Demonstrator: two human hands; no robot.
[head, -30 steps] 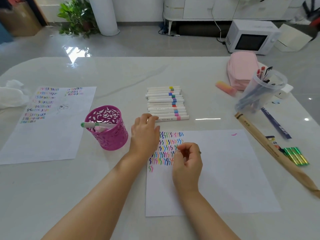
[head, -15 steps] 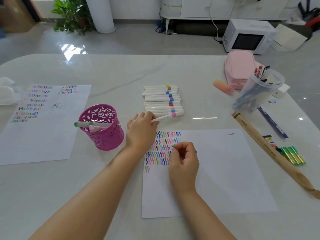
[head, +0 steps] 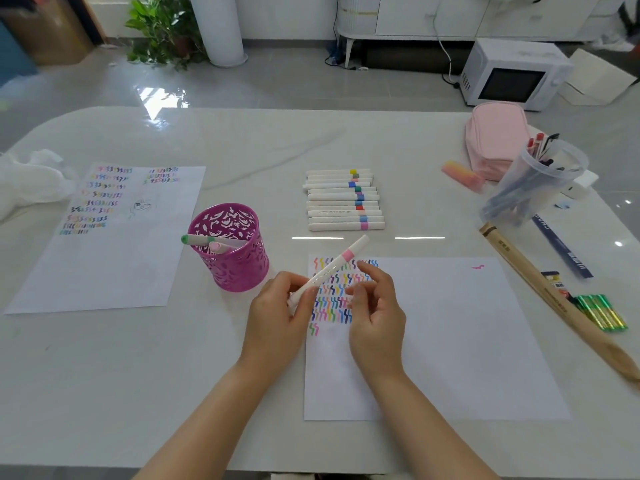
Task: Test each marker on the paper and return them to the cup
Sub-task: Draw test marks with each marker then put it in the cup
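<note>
We judge marker point(head: 332, 268) light, stiff, slick. Left hand point(head: 277, 317) pinches its barrel; right hand point(head: 377, 317), fingers spread, should grip banded end.

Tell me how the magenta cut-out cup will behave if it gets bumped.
The magenta cup looks light, since its wall is open lattice; a bump would probably slide it on the glossy table. It seems squat and wide-mouthed, so fairly stable. The markers leaning over its left rim may bias any tip that way.

Glossy grey floor point(head: 294, 81); white cabinet point(head: 433, 19); microwave point(head: 512, 77).
</note>
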